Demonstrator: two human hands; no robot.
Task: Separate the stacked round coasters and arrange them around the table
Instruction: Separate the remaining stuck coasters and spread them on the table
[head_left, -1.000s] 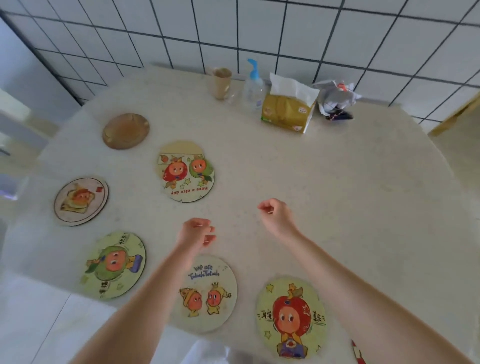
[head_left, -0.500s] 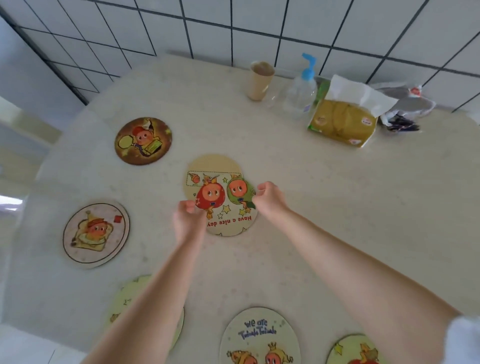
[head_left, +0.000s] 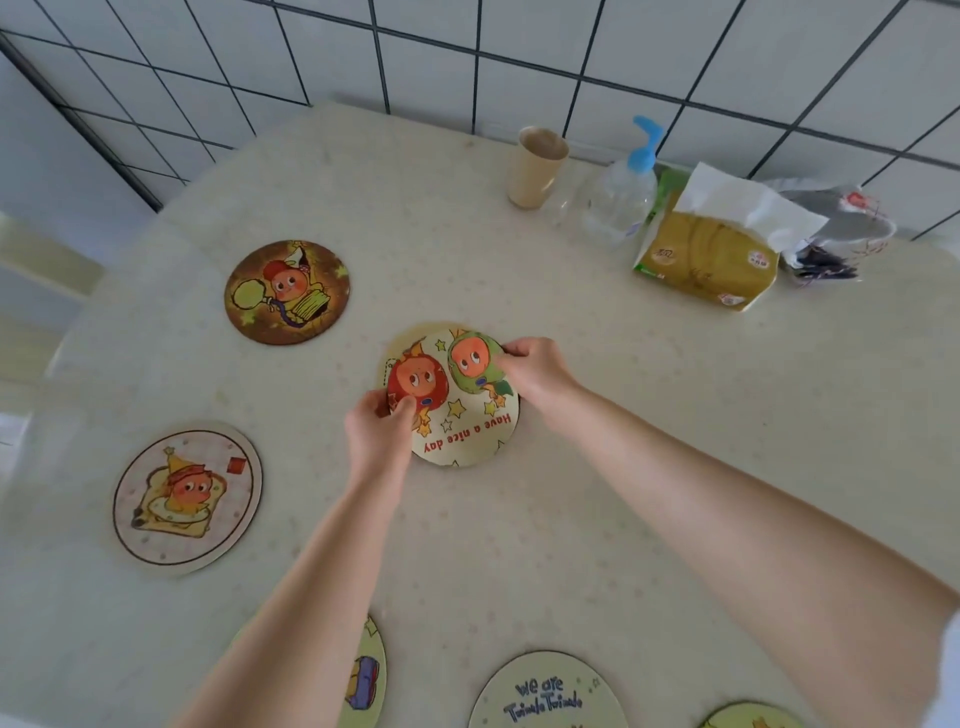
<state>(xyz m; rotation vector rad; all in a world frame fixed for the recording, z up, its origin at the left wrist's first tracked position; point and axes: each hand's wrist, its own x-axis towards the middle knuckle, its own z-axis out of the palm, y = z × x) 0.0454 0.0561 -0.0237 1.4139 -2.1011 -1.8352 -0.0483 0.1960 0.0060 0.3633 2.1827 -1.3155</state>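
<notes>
A small stack of round coasters lies mid-table; its top coaster (head_left: 460, 410) shows two cartoon faces and "Have a nice day". A plain edge of another coaster (head_left: 415, 332) peeks out behind it. My left hand (head_left: 379, 428) pinches the top coaster's near-left rim, and my right hand (head_left: 535, 369) grips its far-right rim. Single coasters lie around: a brown one (head_left: 287, 291) at far left, a toast one (head_left: 188, 499) at left, a green one (head_left: 366, 675) partly under my left arm, a "we are" one (head_left: 545, 696) at the near edge.
Against the tiled wall stand a beige cup (head_left: 536, 167), a pump bottle (head_left: 621, 195), a yellow tissue pack (head_left: 711, 254) and a crumpled bag (head_left: 831, 234). Another coaster's rim (head_left: 748, 717) shows at bottom right. The pale table (head_left: 675, 441) curves away at left.
Both hands reached forward from the near middle of the table to the stacked coasters and closed on the top coaster's rim. The view moved closer to the stack.
</notes>
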